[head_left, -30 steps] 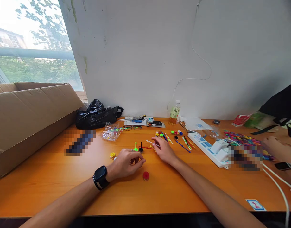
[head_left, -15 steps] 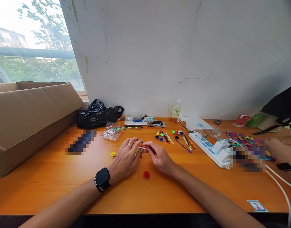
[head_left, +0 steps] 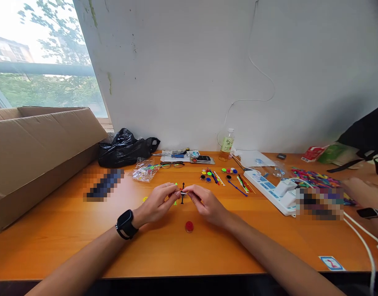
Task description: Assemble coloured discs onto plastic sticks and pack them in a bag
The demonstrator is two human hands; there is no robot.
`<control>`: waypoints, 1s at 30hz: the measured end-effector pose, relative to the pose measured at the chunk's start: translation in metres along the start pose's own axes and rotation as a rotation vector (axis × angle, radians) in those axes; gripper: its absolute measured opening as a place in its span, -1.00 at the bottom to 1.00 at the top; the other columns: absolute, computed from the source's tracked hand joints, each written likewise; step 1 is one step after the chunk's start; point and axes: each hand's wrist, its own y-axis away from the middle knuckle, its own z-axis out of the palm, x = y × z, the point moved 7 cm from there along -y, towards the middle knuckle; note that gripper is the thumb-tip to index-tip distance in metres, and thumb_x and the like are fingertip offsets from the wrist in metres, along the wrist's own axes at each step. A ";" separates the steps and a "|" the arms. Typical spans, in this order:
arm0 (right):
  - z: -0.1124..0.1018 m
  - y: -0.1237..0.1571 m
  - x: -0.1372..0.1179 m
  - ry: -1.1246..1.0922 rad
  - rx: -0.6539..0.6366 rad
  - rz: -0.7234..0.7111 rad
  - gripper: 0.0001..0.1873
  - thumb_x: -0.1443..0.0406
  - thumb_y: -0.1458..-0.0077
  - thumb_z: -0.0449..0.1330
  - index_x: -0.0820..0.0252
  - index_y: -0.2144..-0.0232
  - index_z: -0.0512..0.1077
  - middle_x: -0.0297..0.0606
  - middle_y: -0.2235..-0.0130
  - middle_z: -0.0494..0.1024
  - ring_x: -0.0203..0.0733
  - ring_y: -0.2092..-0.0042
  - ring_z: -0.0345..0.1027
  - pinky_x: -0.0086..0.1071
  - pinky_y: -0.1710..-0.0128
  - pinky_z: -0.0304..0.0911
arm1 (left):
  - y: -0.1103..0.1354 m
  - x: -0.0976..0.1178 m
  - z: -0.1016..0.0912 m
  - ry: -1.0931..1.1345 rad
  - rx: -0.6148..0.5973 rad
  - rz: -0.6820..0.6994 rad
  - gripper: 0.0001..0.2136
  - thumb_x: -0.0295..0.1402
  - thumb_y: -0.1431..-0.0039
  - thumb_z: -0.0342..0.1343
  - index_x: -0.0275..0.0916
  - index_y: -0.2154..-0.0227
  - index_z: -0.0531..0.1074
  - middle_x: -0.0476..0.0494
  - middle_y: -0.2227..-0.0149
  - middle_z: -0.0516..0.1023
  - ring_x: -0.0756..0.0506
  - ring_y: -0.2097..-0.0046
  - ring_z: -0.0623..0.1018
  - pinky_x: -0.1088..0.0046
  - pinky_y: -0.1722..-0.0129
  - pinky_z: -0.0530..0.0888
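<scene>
My left hand (head_left: 158, 202) and my right hand (head_left: 205, 201) meet above the middle of the orange table (head_left: 68, 242). Both pinch a small assembly of thin plastic sticks (head_left: 182, 192): a black upright stick, a green one, a red one and a white one cross where my fingertips touch. A black watch (head_left: 126, 224) sits on my left wrist. A red round disc (head_left: 189, 226) lies on the table just in front of my hands. A yellow disc (head_left: 144, 200) peeks out left of my left hand.
Coloured discs and sticks (head_left: 221, 176) lie behind my hands, beside a white power strip (head_left: 269, 190). A large cardboard box (head_left: 37, 148) fills the left. A black bag (head_left: 125, 149), a bottle (head_left: 226, 146) and glasses (head_left: 172, 165) stand near the wall. Another person's hand (head_left: 360, 195) rests far right.
My right hand carried a white stick from the pile back to the centre. My left hand left the table, and both now pinch the stick assembly, lifted a little.
</scene>
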 end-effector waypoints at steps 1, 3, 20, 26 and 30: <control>-0.002 0.000 0.000 0.002 0.009 -0.001 -0.73 0.36 -0.44 0.03 0.08 -0.05 0.46 -0.19 0.04 0.60 -0.12 0.02 0.50 -0.29 -0.04 0.36 | -0.001 -0.003 -0.004 0.005 0.002 -0.002 -0.66 -0.26 -0.53 -0.11 -0.21 0.42 0.32 -0.06 0.39 0.42 -0.06 0.33 0.40 0.42 0.31 0.31; -0.008 -0.001 0.003 0.023 0.039 0.012 -0.74 0.35 -0.45 0.02 0.08 -0.04 0.46 -0.19 0.04 0.60 -0.12 0.02 0.50 -0.29 -0.04 0.35 | -0.004 -0.012 -0.017 -0.017 0.028 -0.019 -0.64 -0.24 -0.52 -0.11 -0.21 0.44 0.32 -0.03 0.44 0.39 -0.05 0.37 0.38 0.43 0.34 0.29; -0.023 -0.001 0.028 0.193 0.087 0.133 -0.83 0.32 -0.43 -0.01 0.12 0.18 0.38 -0.21 0.22 0.52 -0.11 0.19 0.41 -0.28 0.15 0.26 | 0.017 -0.072 -0.057 -0.248 -0.510 -0.288 -0.76 -0.16 0.11 0.45 -0.14 0.38 0.67 0.00 0.30 0.59 -0.06 0.31 0.50 0.49 0.30 0.28; -0.016 0.001 0.033 0.185 -0.012 0.168 -0.83 0.34 -0.42 -0.01 0.14 0.18 0.38 -0.23 0.22 0.52 -0.14 0.21 0.39 -0.31 0.16 0.24 | 0.014 -0.054 -0.061 -0.182 -0.504 -0.267 -0.83 -0.25 0.03 0.39 -0.16 0.35 0.67 -0.01 0.32 0.60 -0.05 0.31 0.50 0.50 0.33 0.32; -0.016 0.000 0.031 0.182 -0.002 0.185 -0.80 0.31 -0.44 -0.02 0.16 0.20 0.40 -0.26 0.26 0.50 -0.18 0.26 0.35 -0.33 0.22 0.21 | 0.009 -0.026 -0.046 -0.066 -0.458 -0.162 -0.87 -0.36 -0.01 0.30 -0.20 0.33 0.62 -0.01 0.34 0.58 -0.02 0.33 0.49 0.51 0.34 0.34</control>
